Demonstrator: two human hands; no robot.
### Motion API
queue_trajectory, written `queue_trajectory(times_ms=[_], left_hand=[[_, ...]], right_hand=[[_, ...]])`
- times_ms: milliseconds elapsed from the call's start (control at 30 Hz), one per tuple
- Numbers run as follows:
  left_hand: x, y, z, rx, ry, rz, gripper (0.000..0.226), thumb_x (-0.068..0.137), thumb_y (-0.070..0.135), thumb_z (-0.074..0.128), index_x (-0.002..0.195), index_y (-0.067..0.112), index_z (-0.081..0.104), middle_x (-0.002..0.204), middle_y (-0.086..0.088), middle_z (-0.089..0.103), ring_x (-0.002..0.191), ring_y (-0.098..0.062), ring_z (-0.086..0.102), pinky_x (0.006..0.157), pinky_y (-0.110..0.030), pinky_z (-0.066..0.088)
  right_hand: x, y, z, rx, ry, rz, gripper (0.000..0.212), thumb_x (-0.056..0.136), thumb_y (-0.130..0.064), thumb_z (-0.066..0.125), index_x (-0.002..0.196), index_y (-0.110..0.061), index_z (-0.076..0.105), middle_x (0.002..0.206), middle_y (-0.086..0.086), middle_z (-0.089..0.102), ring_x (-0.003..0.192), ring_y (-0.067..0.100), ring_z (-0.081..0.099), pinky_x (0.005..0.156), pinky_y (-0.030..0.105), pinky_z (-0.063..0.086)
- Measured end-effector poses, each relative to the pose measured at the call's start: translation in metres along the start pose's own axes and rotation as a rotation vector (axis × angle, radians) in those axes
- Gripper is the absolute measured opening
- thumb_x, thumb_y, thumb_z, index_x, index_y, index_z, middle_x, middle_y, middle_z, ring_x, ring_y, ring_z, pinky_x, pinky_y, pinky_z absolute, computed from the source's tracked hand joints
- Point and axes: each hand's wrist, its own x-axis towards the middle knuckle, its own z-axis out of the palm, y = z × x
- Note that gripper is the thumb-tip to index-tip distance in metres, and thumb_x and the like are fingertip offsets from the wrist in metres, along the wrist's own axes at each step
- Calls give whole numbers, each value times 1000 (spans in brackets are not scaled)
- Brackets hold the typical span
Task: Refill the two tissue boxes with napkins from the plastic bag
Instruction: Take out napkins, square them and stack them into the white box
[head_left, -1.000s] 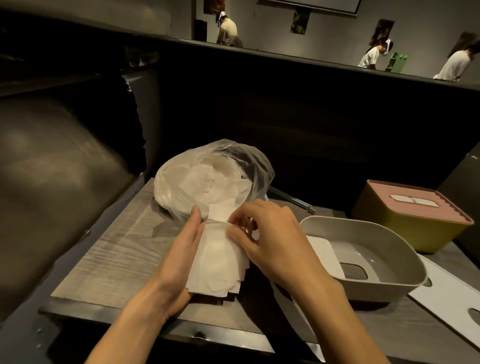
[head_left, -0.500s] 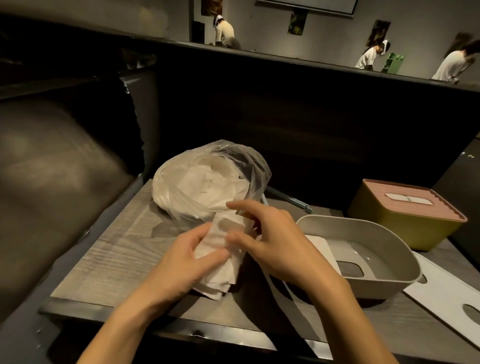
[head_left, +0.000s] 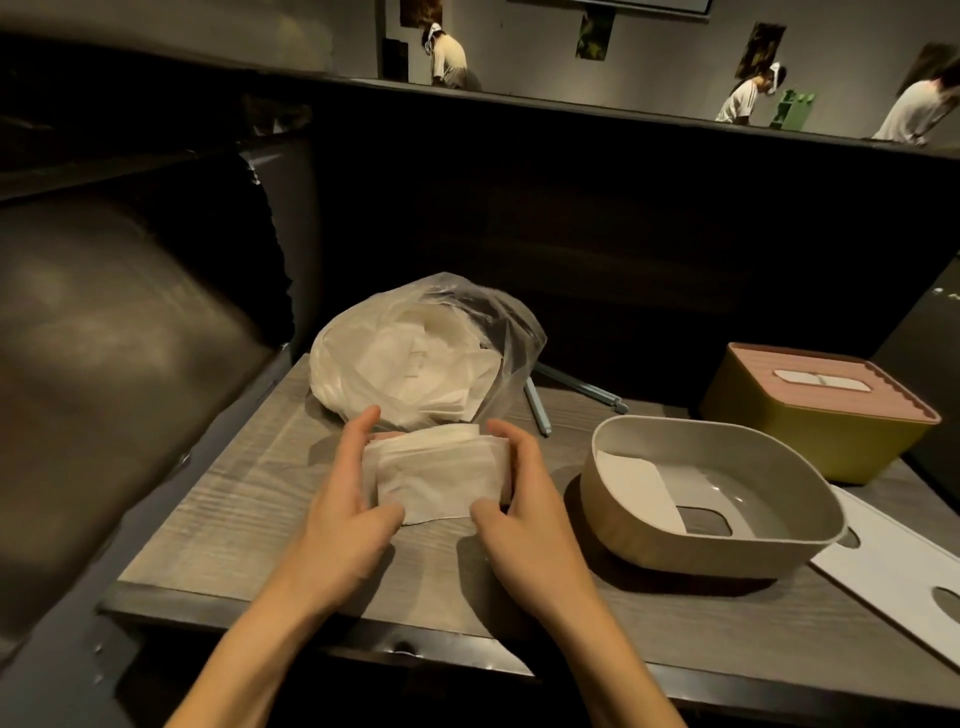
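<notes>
we'd square up the napkin stack (head_left: 439, 470) first, then carry it level over to the open grey box (head_left: 709, 499) just right of it. left hand (head_left: 345, 512) and right hand (head_left: 524, 499) cup the stack's sides – fingers curled round the edges, thumbs at the near corners – by the plastic bag (head_left: 423, 353).

Both forearms reach forward; left hand (head_left: 347, 506) and right hand (head_left: 524, 501) face each other, fingers curled, gripping napkin stack (head_left: 439, 480) between them
</notes>
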Motion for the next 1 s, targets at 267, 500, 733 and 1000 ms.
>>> queue_trajectory(times_ms=[267,500,733,1000], left_hand=[[2,-1,11,-96,-17,92,87,63,2,51,132,52,34,108,11,64,98,-13,64,76,-31,51],[2,2,13,37,-75,88,84,66,8,52,131,53,27,107,25,60,101,-4,62,85,-18,49],[1,5,4,-169,5,39,74,91,-19,53,132,41,38,111,-1,67,100,-10,68,88,-21,54],[-1,4,11,52,2,-15,70,77,25,58,136,53,33,129,16,59,113,5,62,99,-22,47]], right_hand=[[3,0,4,79,33,-21,80,80,1,55,135,-53,36,127,-5,57,115,18,60,100,39,54],[-1,4,0,64,15,-39,82,84,5,53,135,-58,34,126,-2,57,112,16,59,98,37,52],[-4,7,-3,69,117,-46,70,99,3,45,137,-55,36,123,-11,60,113,2,58,98,26,49],[-5,7,-3,24,49,-23,69,96,-4,51,142,-53,34,131,-15,57,117,-1,56,103,25,46]])
